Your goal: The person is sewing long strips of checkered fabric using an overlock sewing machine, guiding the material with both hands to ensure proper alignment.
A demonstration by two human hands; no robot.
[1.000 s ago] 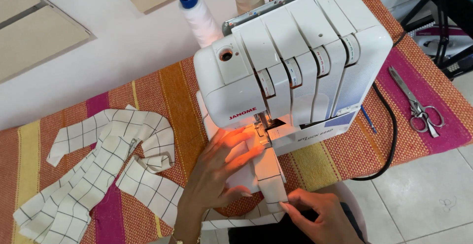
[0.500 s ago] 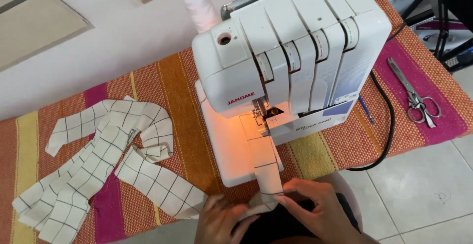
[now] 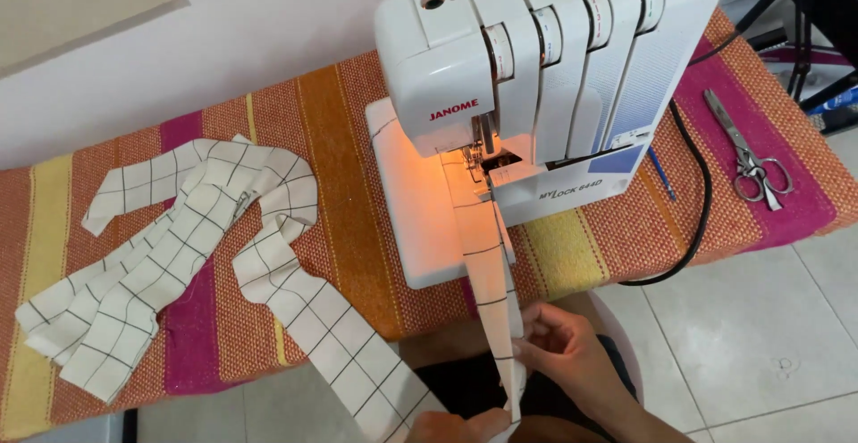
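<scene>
A white overlock sewing machine (image 3: pixel 554 41) stands on a striped orange, pink and yellow table cloth (image 3: pixel 340 139), with its lamp lit over the needle area. A narrow white fabric strip with a black grid (image 3: pixel 487 273) runs from under the presser foot down toward me. My right hand (image 3: pixel 559 358) pinches this strip below the table's front edge. My left hand (image 3: pixel 456 427) shows only partly at the bottom edge of the frame, closed on the strip's lower end.
Left of the machine lies a loose pile of the same checked strips (image 3: pixel 170 246), one trailing off the table's front. Metal scissors (image 3: pixel 746 152) lie at the right on the cloth. A black cable (image 3: pixel 702 202) loops beside the machine. Tiled floor (image 3: pixel 760 318) shows at the right.
My left hand left the machine bed by the needle and dropped to the frame's bottom. Both hands now hold the strip stretched out from the presser foot. The view has moved closer.
</scene>
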